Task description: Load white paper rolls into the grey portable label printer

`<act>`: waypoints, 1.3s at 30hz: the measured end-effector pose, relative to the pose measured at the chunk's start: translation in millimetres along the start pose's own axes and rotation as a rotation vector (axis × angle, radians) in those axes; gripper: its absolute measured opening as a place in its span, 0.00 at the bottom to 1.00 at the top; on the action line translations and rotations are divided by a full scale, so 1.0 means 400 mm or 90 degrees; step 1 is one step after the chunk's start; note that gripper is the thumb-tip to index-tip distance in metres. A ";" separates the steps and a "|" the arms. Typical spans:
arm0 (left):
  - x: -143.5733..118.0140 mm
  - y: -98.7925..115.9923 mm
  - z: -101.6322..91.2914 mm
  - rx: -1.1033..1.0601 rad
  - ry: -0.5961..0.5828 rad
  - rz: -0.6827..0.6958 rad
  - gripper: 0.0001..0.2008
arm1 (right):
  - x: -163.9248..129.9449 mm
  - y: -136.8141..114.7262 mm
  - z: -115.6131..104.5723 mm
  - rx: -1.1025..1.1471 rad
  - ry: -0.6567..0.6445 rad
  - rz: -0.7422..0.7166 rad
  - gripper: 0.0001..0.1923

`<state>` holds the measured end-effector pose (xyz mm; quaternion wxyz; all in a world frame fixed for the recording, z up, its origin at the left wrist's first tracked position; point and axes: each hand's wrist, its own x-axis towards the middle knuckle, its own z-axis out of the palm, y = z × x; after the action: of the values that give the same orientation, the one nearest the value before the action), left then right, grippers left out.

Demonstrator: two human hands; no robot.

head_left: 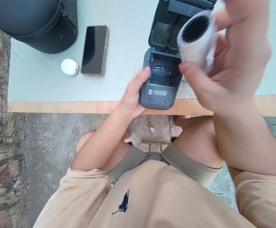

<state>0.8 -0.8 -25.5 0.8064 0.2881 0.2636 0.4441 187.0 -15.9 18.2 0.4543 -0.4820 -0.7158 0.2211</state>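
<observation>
A small dark grey label printer (159,98) is held near the table's front edge with its lid (165,31) swung up and back. Inside its bare compartment a small printed sticker shows. My left hand (136,91) grips the printer's left side, thumb on the rim. Up to the right of the compartment, my right hand (228,60) holds a white paper roll (192,52) between thumb and fingers, its dark hollow core facing up and left. The roll overlaps the lid's right part in view, and whether they touch I cannot tell. Motion blurs the right hand slightly.
A phone (94,50) lies on the pale table cloth (45,82) to the left, beside a white earbud case (69,66). A black zippered case (38,28) stands at the back left. The table's wooden front edge (64,107) runs just above my knees.
</observation>
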 end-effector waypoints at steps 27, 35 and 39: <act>-0.003 -0.006 -0.028 0.014 0.025 0.018 0.12 | -0.038 -0.012 0.068 -0.291 0.011 -0.252 0.16; 0.009 -0.006 -0.047 0.054 -0.012 0.015 0.27 | -0.030 0.011 0.027 -0.305 -0.050 -0.164 0.14; 0.008 -0.008 -0.048 0.065 -0.021 0.021 0.32 | -0.024 0.001 0.013 -0.236 -0.018 -0.179 0.17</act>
<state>-9.0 5.2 -41.7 0.7876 0.3405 0.2676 0.4383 184.0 -23.6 11.1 0.3740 -0.4499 -0.8105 0.0271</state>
